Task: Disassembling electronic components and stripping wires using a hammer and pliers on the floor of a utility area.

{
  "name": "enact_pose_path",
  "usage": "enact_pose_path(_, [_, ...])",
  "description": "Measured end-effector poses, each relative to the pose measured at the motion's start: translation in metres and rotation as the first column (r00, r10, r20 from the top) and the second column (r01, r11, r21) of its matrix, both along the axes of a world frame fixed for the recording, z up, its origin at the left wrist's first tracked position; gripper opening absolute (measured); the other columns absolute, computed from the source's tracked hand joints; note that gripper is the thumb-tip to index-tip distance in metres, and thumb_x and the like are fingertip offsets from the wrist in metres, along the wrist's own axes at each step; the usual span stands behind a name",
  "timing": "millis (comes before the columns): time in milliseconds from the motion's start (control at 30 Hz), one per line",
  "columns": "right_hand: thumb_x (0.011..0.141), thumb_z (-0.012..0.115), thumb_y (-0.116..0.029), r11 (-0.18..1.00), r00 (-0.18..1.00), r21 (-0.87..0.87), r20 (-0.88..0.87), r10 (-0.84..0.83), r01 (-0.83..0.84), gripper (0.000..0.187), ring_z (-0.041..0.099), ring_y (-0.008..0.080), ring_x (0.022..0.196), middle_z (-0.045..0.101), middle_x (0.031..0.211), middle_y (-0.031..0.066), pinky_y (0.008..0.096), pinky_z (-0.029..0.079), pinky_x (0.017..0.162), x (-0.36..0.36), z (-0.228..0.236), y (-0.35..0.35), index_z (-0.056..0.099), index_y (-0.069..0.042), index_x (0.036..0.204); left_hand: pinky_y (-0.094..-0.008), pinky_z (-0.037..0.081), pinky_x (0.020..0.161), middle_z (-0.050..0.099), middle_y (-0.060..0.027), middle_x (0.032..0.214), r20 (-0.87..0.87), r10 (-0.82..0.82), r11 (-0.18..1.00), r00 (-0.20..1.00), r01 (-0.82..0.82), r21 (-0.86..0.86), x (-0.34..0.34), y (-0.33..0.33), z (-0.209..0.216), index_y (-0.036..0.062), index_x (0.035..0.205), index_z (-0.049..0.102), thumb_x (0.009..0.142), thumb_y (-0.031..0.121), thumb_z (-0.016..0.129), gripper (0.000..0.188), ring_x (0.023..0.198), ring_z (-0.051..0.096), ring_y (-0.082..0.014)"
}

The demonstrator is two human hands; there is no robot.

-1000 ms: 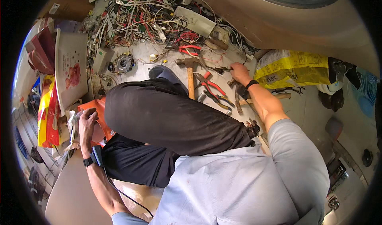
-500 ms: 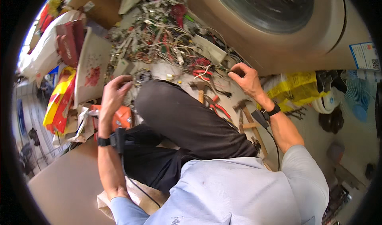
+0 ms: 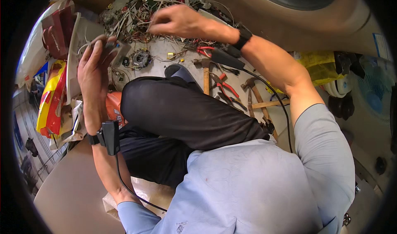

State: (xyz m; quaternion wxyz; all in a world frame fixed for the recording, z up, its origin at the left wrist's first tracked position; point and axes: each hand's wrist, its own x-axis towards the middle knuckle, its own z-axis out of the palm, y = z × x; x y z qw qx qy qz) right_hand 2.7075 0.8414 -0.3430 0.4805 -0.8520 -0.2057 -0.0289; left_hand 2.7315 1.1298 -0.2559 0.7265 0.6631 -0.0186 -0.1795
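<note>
At the left, my left hand [image 3: 94,64] is raised beside a white bin, its fingers bent around something greyish with a thin pale wire curving off it. The thing's kind is hidden by the fingers. My right hand [image 3: 178,22] reaches across over a heap of scrap wires and electronic parts [image 3: 134,17], its fingertips smeared by motion. Whether it holds anything does not show. Below the hands, a round dark part [image 3: 142,58] and a small yellow piece [image 3: 170,55] lie on the floor.
Red-handled pliers [image 3: 225,85], a hammer [image 3: 206,75] and another hammer [image 3: 258,93] lie right of my bent knee. A washing machine [image 3: 256,23] stands at the far right. The white bin [image 3: 73,64], a yellow and red bag [image 3: 53,97] and an orange bag [image 3: 115,103] are at the left.
My right hand has swung left from beside the washing machine to over the scrap heap. My left hand has shifted left and up, and now has something greyish in its fingers.
</note>
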Motion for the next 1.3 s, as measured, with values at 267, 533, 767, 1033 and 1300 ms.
enact_pose_path(267, [0.084, 0.079, -0.048, 0.825, 0.694, -0.481, -0.702, -0.161, -0.296, 0.059, 0.069, 0.0465, 0.088, 0.071, 0.093, 0.0277, 0.0526, 0.055, 0.078, -0.224, -0.261, -0.066, 0.066, 0.005, 0.107, -0.0287, 0.056, 0.078, 0.074, -0.0134, 0.109, -0.088, 0.064, 0.932, 0.994, -0.028, 0.362, -0.004, 0.116, -0.061, 0.0025, 0.128, 0.059, 0.108, 0.017, 0.058, 0.025, 0.093, 0.07, -0.0141])
enact_pose_path(533, [0.079, 0.065, -0.016, 0.813, 0.494, -0.566, -0.672, -0.551, 0.137, 0.043, 0.067, 0.0531, 0.095, 0.07, 0.1, 0.0339, 0.0552, 0.054, 0.083, -0.277, -0.265, -0.025, 0.054, 0.01, 0.11, -0.0263, 0.054, 0.07, 0.073, -0.0132, 0.106, -0.3, 0.111, 0.994, 0.947, -0.1, 0.053, 0.0, 0.072, -0.047, 0.0002, 0.134, 0.057, 0.109, 0.015, 0.056, 0.03, 0.092, 0.072, -0.0179])
enact_pose_path(767, [0.091, 0.061, -0.017, 0.828, 0.146, 0.152, -0.986, 0.085, 0.54, 0.037, 0.068, 0.0236, 0.087, 0.07, 0.102, 0.0152, 0.0379, 0.056, 0.075, -0.267, -0.175, -0.083, 0.062, 0.001, 0.122, -0.0324, 0.06, 0.071, 0.072, -0.0126, 0.104, -0.287, 0.15, 0.973, 0.946, -0.193, -0.126, 0.001, 0.08, -0.038, 0.0015, 0.13, 0.059, 0.109, 0.018, 0.056, 0.027, 0.089, 0.073, -0.0214])
enact_pose_path(1033, [0.088, 0.066, -0.01, 0.755, 0.585, 0.366, -0.811, -0.029, 0.545, 0.038, 0.061, 0.0138, 0.074, 0.065, 0.097, 0.0059, 0.0302, 0.05, 0.063, -0.147, 0.008, -0.084, 0.057, -0.005, 0.125, -0.0387, 0.061, 0.081, 0.068, -0.0212, 0.118, -0.28, 0.042, 0.922, 0.959, -0.145, -0.359, 0.001, 0.081, -0.022, -0.005, 0.134, 0.052, 0.109, 0.009, 0.048, 0.029, 0.094, 0.07, -0.0273])
enact_pose_path(1300, [0.104, 0.062, -0.022, 0.944, 0.915, 0.286, -0.403, -0.034, 0.162, 0.023, 0.065, 0.0119, 0.082, 0.07, 0.091, 0.0041, 0.0289, 0.052, 0.076, 0.012, 0.148, 0.039, 0.067, -0.002, 0.113, -0.0423, 0.061, 0.092, 0.068, -0.0243, 0.123, -0.201, -0.019, 0.842, 0.979, -0.093, -0.532, -0.001, 0.093, -0.019, -0.0056, 0.133, 0.056, 0.102, 0.001, 0.056, 0.032, 0.109, 0.071, -0.033])
